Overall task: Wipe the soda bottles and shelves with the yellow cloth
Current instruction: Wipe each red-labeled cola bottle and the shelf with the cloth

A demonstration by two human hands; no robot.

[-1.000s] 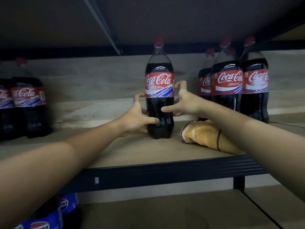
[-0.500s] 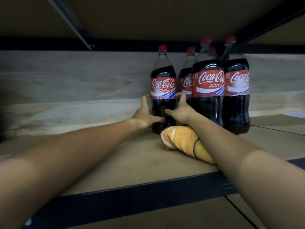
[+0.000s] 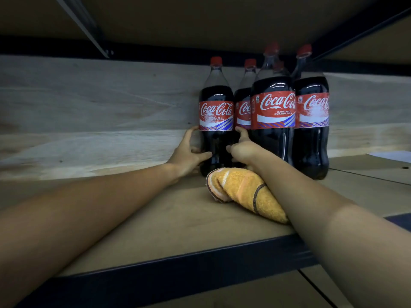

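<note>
A Coca-Cola bottle (image 3: 215, 114) with a red cap stands upright at the back of the wooden shelf (image 3: 155, 221). My left hand (image 3: 189, 152) grips its lower left side and my right hand (image 3: 241, 147) grips its lower right side. Right beside it stand several more cola bottles (image 3: 274, 112), close together. The yellow cloth (image 3: 242, 192), rolled up with white and brown stripes, lies on the shelf under my right forearm, just in front of the held bottle.
The shelf's dark metal front rail (image 3: 178, 272) runs across the foreground. Another shelf board (image 3: 200, 18) hangs low overhead. A pale wooden back panel (image 3: 100, 112) closes the rear. A lower shelf (image 3: 244, 294) shows beneath.
Held in both hands, the bottle has slid right and back until it stands against the group of bottles. The view has turned right, so the bottles at the left are out of sight.
</note>
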